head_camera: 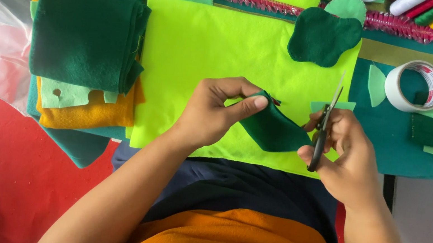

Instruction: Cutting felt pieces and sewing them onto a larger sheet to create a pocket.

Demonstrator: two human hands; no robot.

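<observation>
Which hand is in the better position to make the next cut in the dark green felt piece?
The right hand, probably. It already grips the scissors, blades pointing up beside the felt piece. The left hand pinches that piece over the lime sheet, so it is busy steadying it.

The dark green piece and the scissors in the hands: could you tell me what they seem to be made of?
The dark green piece, pinched by the left hand, looks like felt: matte, fuzzy, bending softly without creasing. The scissors in the right hand seem to have thin shiny metal blades and dark handles, probably plastic.
</observation>
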